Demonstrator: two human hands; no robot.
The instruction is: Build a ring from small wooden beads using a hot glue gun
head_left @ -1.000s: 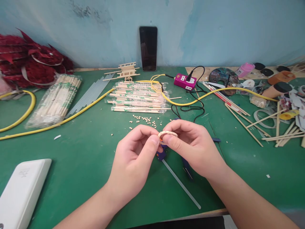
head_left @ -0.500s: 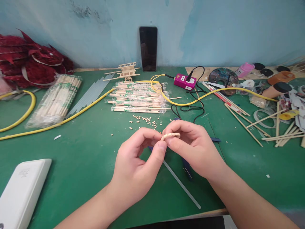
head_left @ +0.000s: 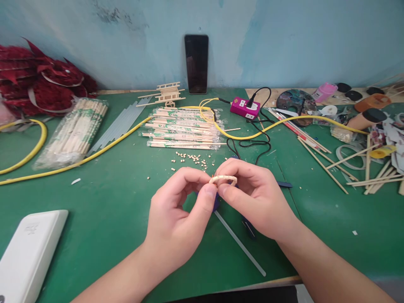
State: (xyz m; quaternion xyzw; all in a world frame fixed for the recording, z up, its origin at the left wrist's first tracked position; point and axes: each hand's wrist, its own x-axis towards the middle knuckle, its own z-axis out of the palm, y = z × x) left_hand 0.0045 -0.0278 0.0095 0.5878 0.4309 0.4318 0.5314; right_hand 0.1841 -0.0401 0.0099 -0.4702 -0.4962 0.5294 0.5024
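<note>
A small pale wooden ring [head_left: 223, 178], seemingly made of short pieces, is held between both hands above the green table. My left hand [head_left: 181, 214] pinches its left side between thumb and forefinger. On its right side, my right hand [head_left: 255, 198] grips it with thumb and fingers. Beneath the hands lies a dark blue tool [head_left: 248, 227], mostly hidden, with a translucent glue stick [head_left: 241, 244] slanting toward the table's front edge. Small cut wooden bits [head_left: 192, 158] are scattered just beyond the hands.
Wrapped chopsticks [head_left: 186, 128] lie behind the bits, near a small wooden cart [head_left: 168, 94]. A phone [head_left: 196, 64] leans on the wall. A yellow cable [head_left: 116, 143] crosses the table beside a purple power strip [head_left: 245, 108]. A white power bank [head_left: 33, 252] sits front left; loose sticks [head_left: 322, 166] lie right.
Both hands have shifted slightly to the left with the ring, which now shows more of its opening. The things on the table have not moved.
</note>
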